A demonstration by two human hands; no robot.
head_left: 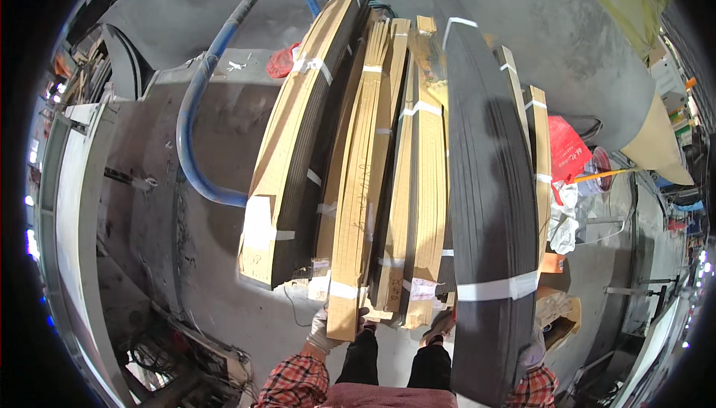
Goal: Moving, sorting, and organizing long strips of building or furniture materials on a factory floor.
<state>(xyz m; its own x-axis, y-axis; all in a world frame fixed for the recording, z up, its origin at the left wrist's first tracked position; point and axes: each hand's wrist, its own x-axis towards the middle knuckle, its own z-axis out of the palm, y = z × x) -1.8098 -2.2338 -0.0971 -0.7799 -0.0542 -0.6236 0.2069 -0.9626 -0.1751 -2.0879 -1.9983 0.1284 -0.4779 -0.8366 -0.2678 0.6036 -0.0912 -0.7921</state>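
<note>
Long bundles of tan strips and black strips, bound with white bands, lie side by side, pointing away from me. My gloved left hand (321, 331) is closed around the near end of a tan strip bundle (354, 206), with fingertips showing past its right side. On the right, a wide black strip bundle (488, 184) reaches closer to me than the others. Against its right edge, near the near end, my gloved right hand (532, 354) grips it; most of those fingers are hidden. Another tan-and-black bundle (287, 151) lies left of my left hand's bundle.
A blue hose (195, 102) loops on the left. To the right are a red bag (567, 148), white plastic (563, 221) and an open cardboard box (561, 322). A white-topped bench (71, 206) stands at far left. My feet are below the bundles' near ends.
</note>
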